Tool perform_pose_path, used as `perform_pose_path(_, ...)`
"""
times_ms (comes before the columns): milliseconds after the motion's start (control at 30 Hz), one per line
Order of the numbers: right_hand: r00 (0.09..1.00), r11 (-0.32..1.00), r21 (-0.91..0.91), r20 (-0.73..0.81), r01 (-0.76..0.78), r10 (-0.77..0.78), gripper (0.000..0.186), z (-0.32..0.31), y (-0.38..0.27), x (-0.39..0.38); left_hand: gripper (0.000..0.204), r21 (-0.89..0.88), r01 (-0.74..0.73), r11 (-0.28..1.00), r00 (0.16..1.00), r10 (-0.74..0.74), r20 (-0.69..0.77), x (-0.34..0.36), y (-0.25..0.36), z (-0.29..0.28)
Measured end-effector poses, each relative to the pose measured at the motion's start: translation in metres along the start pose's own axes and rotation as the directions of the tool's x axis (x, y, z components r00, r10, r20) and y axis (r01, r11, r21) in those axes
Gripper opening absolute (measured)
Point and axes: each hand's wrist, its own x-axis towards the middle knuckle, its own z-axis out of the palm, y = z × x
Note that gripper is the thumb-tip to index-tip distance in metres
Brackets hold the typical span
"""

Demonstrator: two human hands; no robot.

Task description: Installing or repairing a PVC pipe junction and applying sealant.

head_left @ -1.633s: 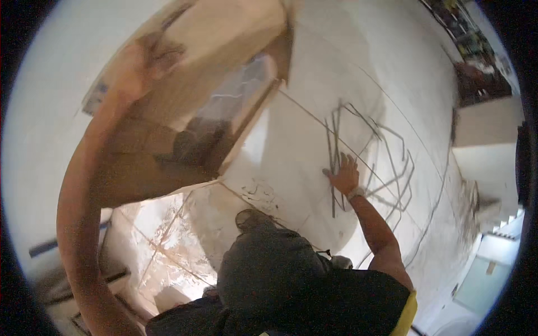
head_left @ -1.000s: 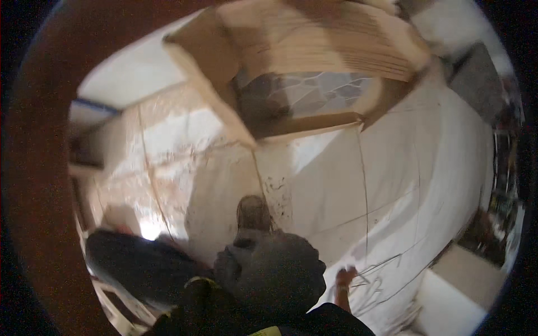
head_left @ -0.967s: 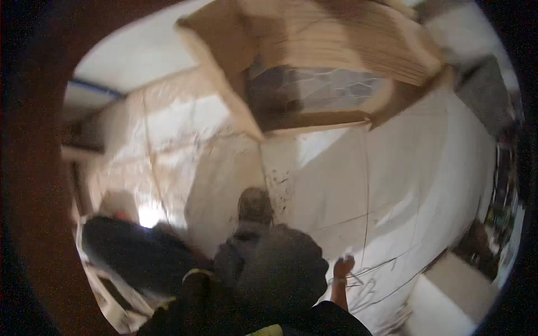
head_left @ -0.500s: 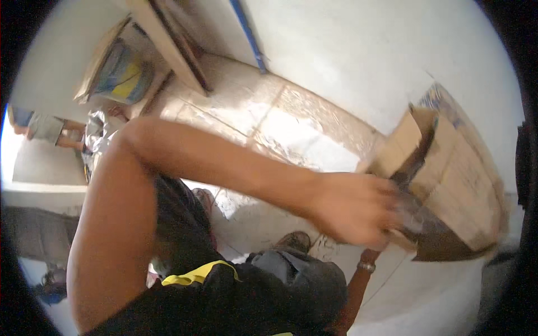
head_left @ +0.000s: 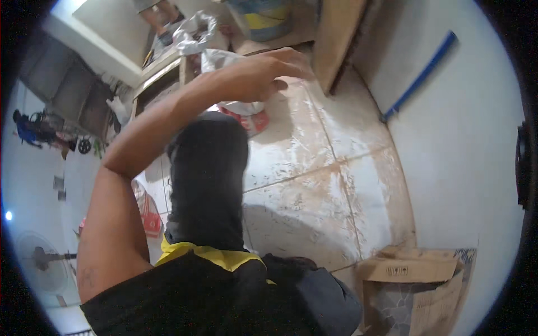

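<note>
My left arm reaches across from the lower left, and my left hand (head_left: 268, 74) hovers above the floor near a wooden board (head_left: 341, 42). Its fingers are stretched out with the thumb apart, and nothing shows in them. Just behind and below the hand, a crumpled white sack (head_left: 219, 59) stands partly hidden by it, with a red-and-white patch (head_left: 256, 121) showing underneath. My right hand does not show. An open cardboard box (head_left: 406, 273) sits at the lower right, with a grey patterned flat surface visible inside.
A blue-and-yellow bucket (head_left: 263, 22) stands at the top. A blue pipe (head_left: 423, 73) leans against the white wall (head_left: 465, 157). The tiled floor (head_left: 302, 196) has pale smears. Another person's legs (head_left: 159, 21) show at the upper left. A fan (head_left: 40, 257) is at the far left.
My left hand has left the cardboard box and moved toward the sack and board. My right wrist, earlier beside the box, has gone out of view. The view has swung left.
</note>
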Motion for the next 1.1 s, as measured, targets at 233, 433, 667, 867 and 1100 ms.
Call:
perform_pose_path(233, 0.889, 0.944, -0.331, 0.438, 0.023, 0.132, 0.02, 0.135, -0.127, 0.026, 0.053, -0.787, 0.542, -0.297, 0.568, -0.561, 0.602, -0.243, -0.039, 0.047)
perform_pose_path(433, 0.807, 0.373, -0.85, 0.495, 0.373, 0.322, 0.039, 0.309, -0.199, 0.055, 0.036, -0.874, 0.463, 0.146, 0.683, -0.688, 0.246, -0.384, -0.06, 0.089)
perform_pose_path(667, 0.674, 0.095, -0.704, 0.704, 0.704, 0.223, 0.028, 0.418, -0.141, 0.142, 0.022, -0.941, 0.337, -0.035, 0.03, -0.998, 0.048, -0.44, -0.191, 0.011)
perform_pose_path(867, 0.779, -0.128, -0.93, 0.207, 0.344, 0.591, 0.038, 0.44, -0.118, 0.148, 0.024, -0.753, 0.656, -0.041, -0.486, -0.786, -0.381, -0.706, -0.451, 0.006)
perform_pose_path(1100, 0.953, -0.409, -0.907, -0.027, 0.103, 0.301, 0.032, 0.456, -0.162, 0.139, 0.037, -0.27, 0.907, -0.323, -0.419, -0.625, -0.659, -0.78, -0.667, -0.001)
